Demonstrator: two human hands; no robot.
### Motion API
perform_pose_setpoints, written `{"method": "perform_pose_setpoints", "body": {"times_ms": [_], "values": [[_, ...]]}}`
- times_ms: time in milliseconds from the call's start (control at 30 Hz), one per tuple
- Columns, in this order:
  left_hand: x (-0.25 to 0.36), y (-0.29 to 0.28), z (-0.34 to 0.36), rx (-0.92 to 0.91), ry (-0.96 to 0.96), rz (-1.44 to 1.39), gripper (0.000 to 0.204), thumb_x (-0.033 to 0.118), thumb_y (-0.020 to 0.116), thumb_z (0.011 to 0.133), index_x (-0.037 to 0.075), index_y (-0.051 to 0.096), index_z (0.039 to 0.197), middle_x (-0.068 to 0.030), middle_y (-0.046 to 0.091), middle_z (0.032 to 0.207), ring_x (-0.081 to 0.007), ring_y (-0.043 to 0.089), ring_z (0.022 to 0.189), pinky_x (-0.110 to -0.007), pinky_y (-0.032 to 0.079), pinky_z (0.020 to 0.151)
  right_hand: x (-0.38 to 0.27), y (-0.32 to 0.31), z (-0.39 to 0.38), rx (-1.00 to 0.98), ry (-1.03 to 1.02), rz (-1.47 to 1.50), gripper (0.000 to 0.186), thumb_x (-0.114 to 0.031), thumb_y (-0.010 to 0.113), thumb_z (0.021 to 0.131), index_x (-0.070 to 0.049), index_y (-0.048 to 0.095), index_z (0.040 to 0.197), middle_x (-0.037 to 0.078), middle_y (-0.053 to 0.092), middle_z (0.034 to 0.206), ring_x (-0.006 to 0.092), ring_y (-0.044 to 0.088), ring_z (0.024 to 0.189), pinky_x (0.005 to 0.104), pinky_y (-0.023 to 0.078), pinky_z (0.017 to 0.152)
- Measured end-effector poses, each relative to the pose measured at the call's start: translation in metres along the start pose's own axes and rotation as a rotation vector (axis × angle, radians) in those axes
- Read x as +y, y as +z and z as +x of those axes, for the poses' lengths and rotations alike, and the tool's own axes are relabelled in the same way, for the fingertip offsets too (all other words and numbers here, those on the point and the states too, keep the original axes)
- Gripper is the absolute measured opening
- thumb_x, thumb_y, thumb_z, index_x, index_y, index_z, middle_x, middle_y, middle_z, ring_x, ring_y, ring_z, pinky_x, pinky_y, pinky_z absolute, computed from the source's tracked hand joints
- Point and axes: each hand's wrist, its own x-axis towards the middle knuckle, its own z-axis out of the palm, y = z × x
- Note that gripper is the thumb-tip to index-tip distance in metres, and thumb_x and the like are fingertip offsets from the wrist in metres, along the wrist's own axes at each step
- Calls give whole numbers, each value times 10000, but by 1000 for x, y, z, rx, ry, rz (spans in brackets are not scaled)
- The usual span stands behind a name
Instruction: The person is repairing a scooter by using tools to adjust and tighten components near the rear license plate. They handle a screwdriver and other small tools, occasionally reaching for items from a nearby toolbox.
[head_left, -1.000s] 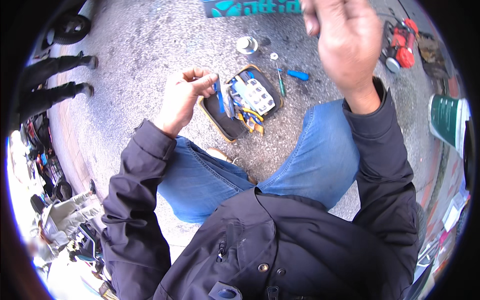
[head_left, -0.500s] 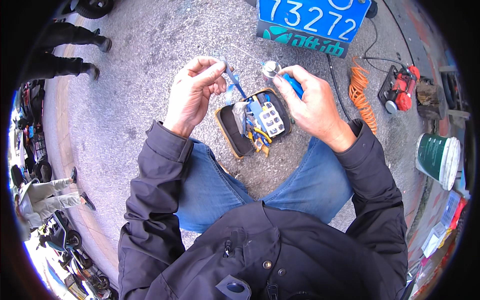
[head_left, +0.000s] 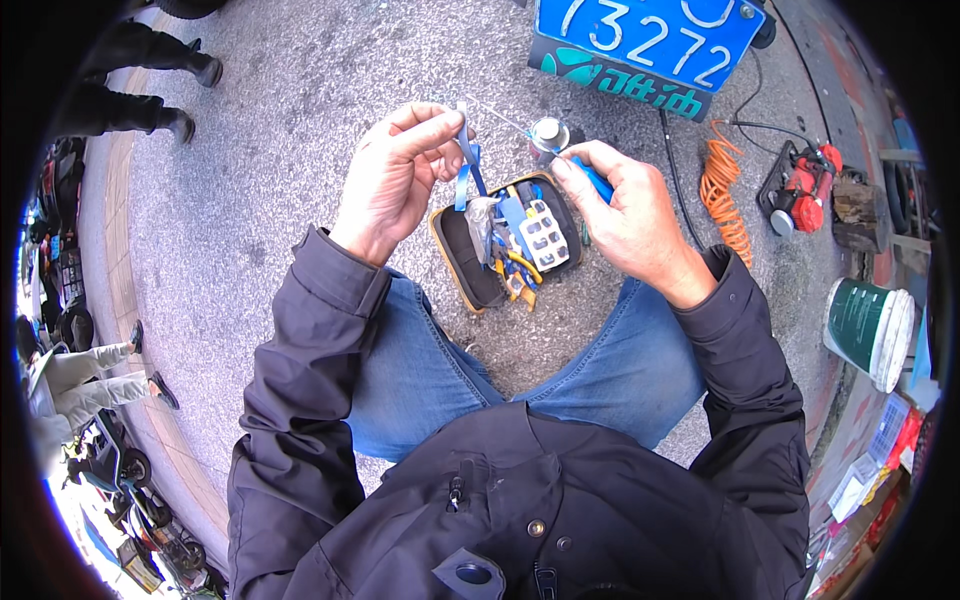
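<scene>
My left hand point(head_left: 400, 175) pinches a blue-grey strip point(head_left: 468, 150) between thumb and fingers, and its lower end hangs down in bright blue. In my right hand point(head_left: 632, 215) is a blue-handled tool point(head_left: 592, 180), gripped around the handle. Its thin metal shaft point(head_left: 508, 121) points up and left, passing the strip's upper side. Just beyond my right fingertips stands a small can point(head_left: 550, 134) with a silvery top. Between my knees and hands, an open zip case point(head_left: 457, 262) lies on the ground, holding yellow-handled pliers point(head_left: 524, 265) and a white tray of dark pieces point(head_left: 545, 240).
A blue number plate point(head_left: 650, 40) on a vehicle's rear hangs ahead to the right. A coiled orange air hose point(head_left: 722, 190), a red pump-like device point(head_left: 806, 190) and a green bucket point(head_left: 858, 322) are on the right. People's legs point(head_left: 150, 112) and parked scooters point(head_left: 130, 480) show at left.
The view has shifted slightly. My left hand has turned a little, and the strip now hangs straighter with more of its bright blue end showing. The tool stays in my right hand.
</scene>
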Motion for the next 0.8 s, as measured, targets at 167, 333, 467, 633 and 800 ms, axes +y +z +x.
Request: {"method": "perform_pose_setpoints", "body": {"times_ms": [167,333,467,633,800], "values": [[-1,-1,1,-29,4,-1,168,102,666,987,-24,632,1092,-118,697,969,-126,620,733,-248,493,676,2,2,0,17,-36,-18,284,-284,689,980,-4,710,1025,221,696,787,352,721,722,401,531,645],[-2,2,0,-21,-11,-11,173,97,668,980,-28,630,1092,-115,695,962,-124,621,730,-252,493,672,0,-1,-1,-38,18,-29,242,-225,663,1006,4,706,1071,140,707,819,169,662,755,335,515,674],[-3,1,2,-36,-19,-7,174,97,670,976,-27,633,1092,-114,696,964,-124,625,723,-251,496,673,2,1,-1,7,-9,12,269,-276,695,978,-10,712,1012,212,699,787,333,724,715,394,530,639],[-3,2,0,-30,-13,0,179,101,668,978,-29,637,1097,-109,699,965,-123,632,720,-247,503,676,1,2,-1,0,-13,3,260,-271,696,978,-14,714,1012,202,706,793,326,724,711,386,531,639],[-5,0,2,-44,-21,-17,182,97,665,979,-31,638,1106,-110,705,972,-122,639,728,-243,504,677,-1,1,-1,2,-24,29,251,-265,696,978,-16,714,1010,195,708,797,328,723,718,381,530,641]]}}
